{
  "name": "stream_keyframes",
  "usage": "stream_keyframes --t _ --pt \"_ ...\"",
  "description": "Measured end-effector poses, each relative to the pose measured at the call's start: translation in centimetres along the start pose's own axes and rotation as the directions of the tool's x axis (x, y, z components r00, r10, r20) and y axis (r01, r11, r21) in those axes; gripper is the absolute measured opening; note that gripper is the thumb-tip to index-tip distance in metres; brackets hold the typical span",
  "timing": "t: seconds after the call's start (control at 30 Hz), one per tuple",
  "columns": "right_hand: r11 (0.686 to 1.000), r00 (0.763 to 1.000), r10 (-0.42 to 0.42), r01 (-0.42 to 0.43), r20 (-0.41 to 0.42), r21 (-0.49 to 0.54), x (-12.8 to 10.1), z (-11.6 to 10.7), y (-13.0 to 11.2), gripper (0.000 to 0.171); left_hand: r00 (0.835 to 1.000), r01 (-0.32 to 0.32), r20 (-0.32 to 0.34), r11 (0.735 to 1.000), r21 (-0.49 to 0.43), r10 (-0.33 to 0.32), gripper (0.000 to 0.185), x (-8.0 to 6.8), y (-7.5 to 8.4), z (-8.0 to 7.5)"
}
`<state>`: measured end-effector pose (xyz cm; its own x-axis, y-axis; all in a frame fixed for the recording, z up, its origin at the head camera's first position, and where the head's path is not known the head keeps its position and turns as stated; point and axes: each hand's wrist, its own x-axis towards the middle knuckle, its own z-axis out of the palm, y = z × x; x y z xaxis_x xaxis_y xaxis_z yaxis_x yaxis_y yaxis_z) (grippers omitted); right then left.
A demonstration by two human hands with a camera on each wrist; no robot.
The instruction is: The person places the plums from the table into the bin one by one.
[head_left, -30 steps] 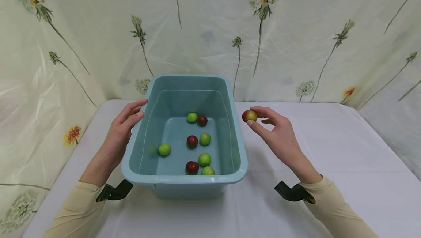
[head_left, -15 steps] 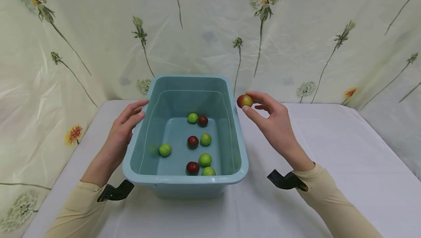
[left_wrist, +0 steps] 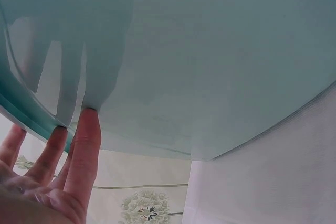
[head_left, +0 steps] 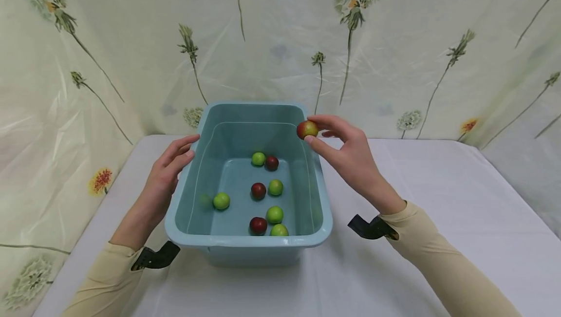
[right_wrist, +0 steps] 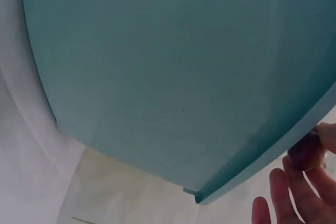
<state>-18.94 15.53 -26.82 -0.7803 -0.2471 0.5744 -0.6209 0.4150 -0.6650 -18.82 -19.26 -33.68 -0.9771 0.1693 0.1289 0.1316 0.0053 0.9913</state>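
Note:
A light blue plastic basin (head_left: 249, 240) stands on the table, with several red plums and green plums on its floor. My right hand (head_left: 346, 149) pinches a red and yellow-green plum (head_left: 307, 130) between thumb and fingers, over the basin's right rim. In the right wrist view the same plum (right_wrist: 306, 153) looks dark, seen past the rim from below. On the other side my left hand (head_left: 164, 176) touches the basin's left edge with fairly straight fingers. The left wrist view has those fingertips (left_wrist: 90, 116) against the outer wall (left_wrist: 157, 77).
A white cloth (head_left: 420, 190) covers the table. Behind and at the sides hangs a pale curtain (head_left: 271, 34) printed with dandelions. Inside the basin lie, among others, a green plum (head_left: 221, 200) at the left and a red plum (head_left: 271, 163) towards the back.
My right hand has moved left and upward with the plum, from beside the basin to its right rim. The left hand stays at the left edge, and the plums inside lie as before.

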Motion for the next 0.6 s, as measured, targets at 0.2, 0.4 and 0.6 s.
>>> stream_keyframes --t 0.2,0.4,0.6 --pt "0.997 0.997 -0.064 0.066 0.046 -0.033 1.2 0.8 2.1 0.037 1.0 0.0 -0.004 1.0 0.007 0.0 0.046 0.0 0.1 0.0" --pt "0.997 0.989 -0.071 0.075 0.13 -0.019 2.3 1.7 2.5 0.033 1.0 0.003 -0.007 1.0 -0.002 -0.003 0.046 0.0 0.1 0.0" --pt "0.996 0.975 -0.055 0.069 0.215 -0.06 2.9 2.6 2.1 0.032 1.0 0.005 -0.008 1.0 0.006 -0.005 0.046 0.0 -0.1 0.0"
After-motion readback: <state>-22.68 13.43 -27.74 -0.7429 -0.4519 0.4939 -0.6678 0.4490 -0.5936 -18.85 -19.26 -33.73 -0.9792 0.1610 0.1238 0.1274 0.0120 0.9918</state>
